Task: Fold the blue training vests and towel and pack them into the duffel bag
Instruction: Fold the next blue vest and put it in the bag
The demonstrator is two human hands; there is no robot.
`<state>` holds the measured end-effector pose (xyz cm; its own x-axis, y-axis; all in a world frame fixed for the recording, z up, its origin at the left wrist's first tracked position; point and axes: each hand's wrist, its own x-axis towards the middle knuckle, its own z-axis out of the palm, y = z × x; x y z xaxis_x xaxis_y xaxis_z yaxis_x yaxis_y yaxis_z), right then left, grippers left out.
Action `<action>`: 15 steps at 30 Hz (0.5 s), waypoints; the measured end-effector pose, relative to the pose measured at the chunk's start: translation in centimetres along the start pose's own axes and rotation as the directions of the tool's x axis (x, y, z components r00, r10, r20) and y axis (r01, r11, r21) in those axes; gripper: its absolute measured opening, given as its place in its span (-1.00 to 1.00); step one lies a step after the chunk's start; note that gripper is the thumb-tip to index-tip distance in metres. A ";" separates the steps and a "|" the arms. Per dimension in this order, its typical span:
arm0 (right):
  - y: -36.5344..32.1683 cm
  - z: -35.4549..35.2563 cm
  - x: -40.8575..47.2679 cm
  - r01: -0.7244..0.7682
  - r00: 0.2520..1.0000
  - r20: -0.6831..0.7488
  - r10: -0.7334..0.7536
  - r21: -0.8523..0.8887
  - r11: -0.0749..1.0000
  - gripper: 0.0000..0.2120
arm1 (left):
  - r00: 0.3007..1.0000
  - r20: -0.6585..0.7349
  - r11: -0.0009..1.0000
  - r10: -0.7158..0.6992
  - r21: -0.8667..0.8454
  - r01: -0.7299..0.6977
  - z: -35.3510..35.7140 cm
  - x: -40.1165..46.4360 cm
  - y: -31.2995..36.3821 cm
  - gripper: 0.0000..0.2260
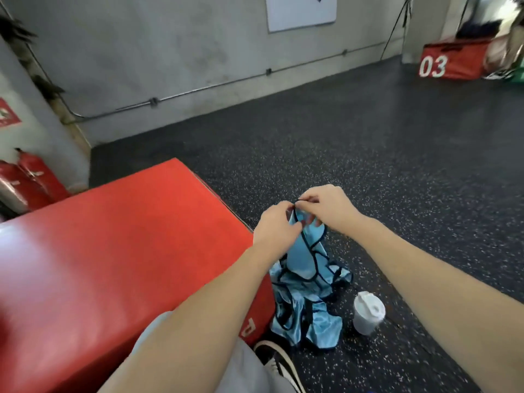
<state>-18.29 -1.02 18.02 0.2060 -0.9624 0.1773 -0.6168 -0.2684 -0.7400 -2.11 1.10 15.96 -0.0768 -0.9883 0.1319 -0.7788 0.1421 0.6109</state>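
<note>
Both bare forearms are reaching forward and converging above the floor, wrists bent slightly inward. The left hand (276,226) and the right hand (326,207) are meeting almost knuckle to knuckle, each with its fingers curled and pinching the dark-trimmed top edge of a blue training vest (304,251). The vest is hanging from that pinch, its lower part trailing onto a heap of more blue vests (307,316) lying on the speckled floor (397,165), just beside the red padded box (113,251) and near a white lidded cup (368,313).
</note>
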 end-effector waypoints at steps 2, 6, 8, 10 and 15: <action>-3.4 -1.7 0.6 0.068 0.997 -0.027 -0.069 -0.020 0.997 -0.88 | 0.998 -0.065 1.000 -0.007 -0.022 0.005 -2.9 0.2 1.3 -0.77; -9.7 -4.2 1.5 0.183 0.978 -0.087 -0.189 -0.069 0.981 -0.89 | 0.977 -0.214 0.998 -0.007 -0.064 -0.007 -9.2 0.1 3.1 -0.80; -13.0 -5.2 1.8 0.241 0.961 -0.109 -0.253 -0.110 0.964 -0.89 | 0.962 -0.272 0.997 0.007 -0.066 -0.026 -12.6 -0.2 4.1 -0.81; -16.5 -6.0 2.1 0.297 0.941 -0.124 -0.316 -0.152 0.943 -0.88 | 0.946 -0.324 0.997 0.010 -0.065 -0.032 -16.0 -0.7 5.2 -0.83; -25.1 -8.6 2.5 0.426 0.870 -0.166 -0.465 -0.225 0.876 -0.87 | 0.920 -0.389 0.998 0.050 0.050 -0.033 -24.9 -1.7 6.5 -0.91</action>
<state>-8.81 2.92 42.68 0.3398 -0.7192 0.6061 -0.6237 -0.6546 -0.4271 8.48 5.12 39.12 0.1322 -0.8802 0.4558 -0.8062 0.1721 0.5661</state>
